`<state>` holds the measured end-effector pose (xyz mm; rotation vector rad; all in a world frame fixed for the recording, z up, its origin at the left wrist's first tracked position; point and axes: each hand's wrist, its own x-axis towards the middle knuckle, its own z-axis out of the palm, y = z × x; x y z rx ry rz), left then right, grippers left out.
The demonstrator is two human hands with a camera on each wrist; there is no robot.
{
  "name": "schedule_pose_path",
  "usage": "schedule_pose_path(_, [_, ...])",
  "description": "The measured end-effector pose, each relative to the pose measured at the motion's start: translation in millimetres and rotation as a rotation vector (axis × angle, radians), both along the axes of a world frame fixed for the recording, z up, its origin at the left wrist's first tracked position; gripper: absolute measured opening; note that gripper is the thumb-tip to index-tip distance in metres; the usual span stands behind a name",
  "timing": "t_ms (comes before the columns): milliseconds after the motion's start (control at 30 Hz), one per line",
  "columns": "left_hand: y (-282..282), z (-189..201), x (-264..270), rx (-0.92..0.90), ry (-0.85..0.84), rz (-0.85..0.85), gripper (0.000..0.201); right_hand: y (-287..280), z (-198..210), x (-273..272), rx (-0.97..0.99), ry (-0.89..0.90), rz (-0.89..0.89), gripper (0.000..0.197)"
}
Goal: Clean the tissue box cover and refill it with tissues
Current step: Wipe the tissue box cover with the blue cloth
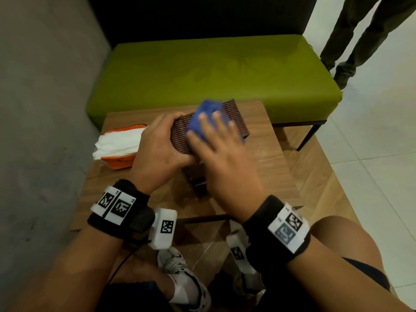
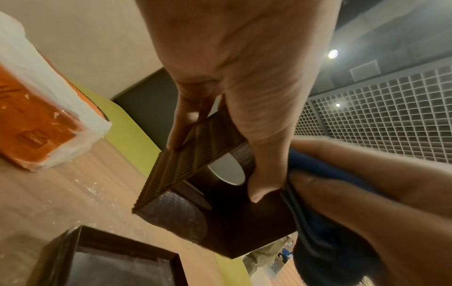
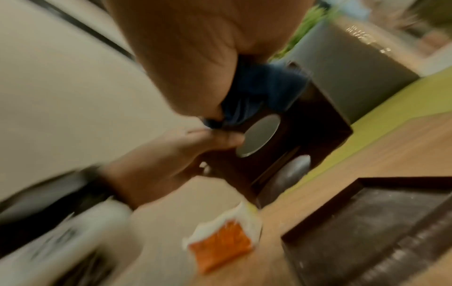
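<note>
Brown ribbed wood: the tissue box cover [image 1: 209, 124] is lifted over the table [image 1: 265, 167], my left hand [image 1: 157, 149] gripping its end, my right hand [image 1: 222, 149] pressing a blue cloth [image 1: 206, 115] flat on top. The orange tissue pack [image 1: 119, 145] lies at left; a green bench [image 1: 213, 70] stands behind. My hands hide the dark base tray [image 2: 110, 259] from the head view (the wrist views show it, and the cover's oval opening [image 2: 227, 170]).
</note>
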<state>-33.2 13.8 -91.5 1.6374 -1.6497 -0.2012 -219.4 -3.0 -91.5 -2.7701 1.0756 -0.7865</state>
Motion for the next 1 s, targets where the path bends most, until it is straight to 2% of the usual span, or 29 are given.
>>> schedule_pose_path(67, [3,-2,1,-0.026,-0.006,-0.003,0.071,8,-3,-8,-0.041,0.047,0.145,0.059])
schedule_pose_path(100, [6,-2,1,-0.026,0.001,-0.008,0.074,3,-5,-16,-0.053,0.018,0.15,0.057])
schedule_pose_path(200, [13,-1,0,-0.011,0.02,0.001,0.082,-25,-9,-39,-0.024,-0.126,-0.053,0.058])
schedule_pose_path(267, [12,0,-4,0.003,0.033,-0.006,0.081,-23,-7,-36,0.025,-0.204,-0.172,0.057])
schedule_pose_path(300, [10,0,-6,0.003,0.043,-0.011,0.081,-14,-7,-28,0.025,-0.209,-0.159,0.058])
schedule_pose_path(400, [7,-2,-10,-0.002,0.053,-0.049,0.077,10,-12,-15,-0.031,-0.077,0.086,0.056])
schedule_pose_path(467, [10,-5,-7,0.0,0.097,-0.042,0.081,-1,-8,-25,-0.064,-0.095,0.067,0.055])
schedule_pose_path(500, [12,-6,-5,-0.003,0.128,-0.03,0.083,-11,-7,-32,-0.05,-0.175,0.002,0.055])
schedule_pose_path(567, [16,-6,-3,-0.003,0.175,-0.011,0.084,-28,-3,-45,0.138,-0.487,-0.097,0.049])
schedule_pose_path(633, [17,-7,-1,0.015,0.223,-0.009,0.084,-34,9,-48,0.549,-0.821,-0.076,0.043])
schedule_pose_path(667, [17,-8,-1,0.038,0.258,-0.009,0.083,-36,13,-47,0.712,-0.928,-0.056,0.041])
schedule_pose_path(700, [15,-8,-1,0.074,0.282,-0.013,0.084,-36,17,-46,0.767,-0.951,-0.043,0.041])
schedule_pose_path(867, [2,-15,-4,0.191,0.076,-0.071,0.09,-31,26,-37,0.549,-0.77,0.02,0.046])
schedule_pose_path(1000, [-6,-8,-13,0.145,0.073,-0.081,0.082,-12,24,-15,0.361,-0.576,0.08,0.047])
